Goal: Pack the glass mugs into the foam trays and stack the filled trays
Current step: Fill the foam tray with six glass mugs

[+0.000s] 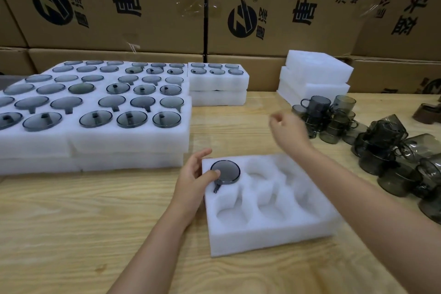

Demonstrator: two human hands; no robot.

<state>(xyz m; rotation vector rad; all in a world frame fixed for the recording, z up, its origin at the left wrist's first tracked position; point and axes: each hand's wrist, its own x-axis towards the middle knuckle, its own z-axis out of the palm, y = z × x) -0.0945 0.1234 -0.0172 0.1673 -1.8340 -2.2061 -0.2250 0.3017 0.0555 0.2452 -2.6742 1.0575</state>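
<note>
While our left hand (194, 180) is resting at the far-left corner of the foam tray (262, 243), its thumb is pressing the upturned base of the one glass mug (226, 171) seated in the tray's far-left pocket. Our right hand (287, 127) is hovering above the table (71, 222), between the tray and the loose mugs (334, 117). Its fingers are curling loosely and, as far as we are able to judge, holding nothing.

We are thinking the main risk is sitting in that pile. The loose mugs are leaning on one another, some tipped over, so lifting one carelessly could send its neighbours knocking together or rolling. A mug dropped in with its handle off the slot would likely be standing proud, and a tray stacked on top would then be bearing on glass. The light tray may also be sliding once the left hand is lifting away.

We are struggling with several things. Motion is smearing the right hand, so its exact finger pose is uncertain. The remaining pockets are showing white on white, which is hiding their depth. The frame is cutting off the filled trays (95, 141) at the left and the mugs at the right edge, and the brown object (427, 114) near them is staying unidentifiable
</note>
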